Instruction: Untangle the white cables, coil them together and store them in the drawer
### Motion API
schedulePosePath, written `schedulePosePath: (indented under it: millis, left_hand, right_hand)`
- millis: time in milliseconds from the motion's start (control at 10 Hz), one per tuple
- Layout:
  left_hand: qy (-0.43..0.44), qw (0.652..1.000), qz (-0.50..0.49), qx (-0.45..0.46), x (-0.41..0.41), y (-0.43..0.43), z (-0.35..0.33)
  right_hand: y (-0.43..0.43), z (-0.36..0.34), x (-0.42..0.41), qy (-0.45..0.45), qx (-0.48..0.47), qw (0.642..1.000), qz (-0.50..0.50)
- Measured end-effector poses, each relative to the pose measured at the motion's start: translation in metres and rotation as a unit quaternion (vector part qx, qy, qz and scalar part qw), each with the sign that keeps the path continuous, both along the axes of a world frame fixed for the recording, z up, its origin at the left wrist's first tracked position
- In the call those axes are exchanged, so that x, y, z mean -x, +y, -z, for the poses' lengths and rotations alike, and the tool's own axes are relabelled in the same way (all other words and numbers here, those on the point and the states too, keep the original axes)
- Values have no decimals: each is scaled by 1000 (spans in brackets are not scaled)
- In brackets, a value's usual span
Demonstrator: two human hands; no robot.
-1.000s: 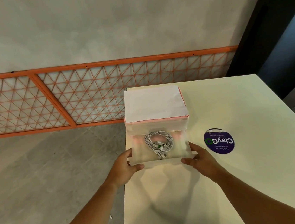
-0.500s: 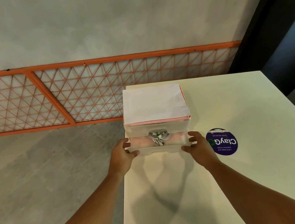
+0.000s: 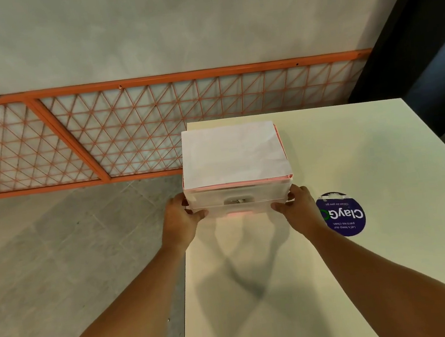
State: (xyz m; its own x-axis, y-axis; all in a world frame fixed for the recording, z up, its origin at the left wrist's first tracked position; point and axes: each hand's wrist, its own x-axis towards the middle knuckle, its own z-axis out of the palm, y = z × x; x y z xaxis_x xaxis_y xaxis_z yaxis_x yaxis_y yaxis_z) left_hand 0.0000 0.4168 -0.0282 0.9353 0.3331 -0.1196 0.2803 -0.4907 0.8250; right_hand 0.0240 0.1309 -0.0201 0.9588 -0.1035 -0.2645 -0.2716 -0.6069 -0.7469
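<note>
A small translucent drawer box (image 3: 233,153) with pink edges and a white sheet on top stands at the table's far left corner. Its drawer (image 3: 261,198) is pushed almost fully in. Only a sliver of the coiled white cables (image 3: 237,200) shows through the handle notch in the drawer front. My left hand (image 3: 178,220) grips the drawer's left front corner, thumb on the front face. My right hand (image 3: 301,209) grips the right front corner the same way.
The box sits on a cream table (image 3: 352,153) whose left edge runs just under my left hand. A round purple sticker (image 3: 341,214) lies right of my right hand. An orange lattice fence (image 3: 101,137) lines the wall, with a dark cabinet (image 3: 424,48) at the right.
Both hands have pushed the drawer into the box, from wide open to almost closed. The coiled cables went in with it and are now nearly hidden.
</note>
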Motion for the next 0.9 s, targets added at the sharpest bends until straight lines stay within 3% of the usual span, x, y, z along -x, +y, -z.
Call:
schedulePosePath:
  millis: [600, 900]
  left_hand:
    - [7, 999, 41, -28, -3, 2, -7]
    - [103, 989, 106, 29, 25, 6, 2]
  right_hand:
    - [-4, 0, -4, 11, -13, 1000, 7]
    - [-4, -8, 22, 76, -30, 996, -32]
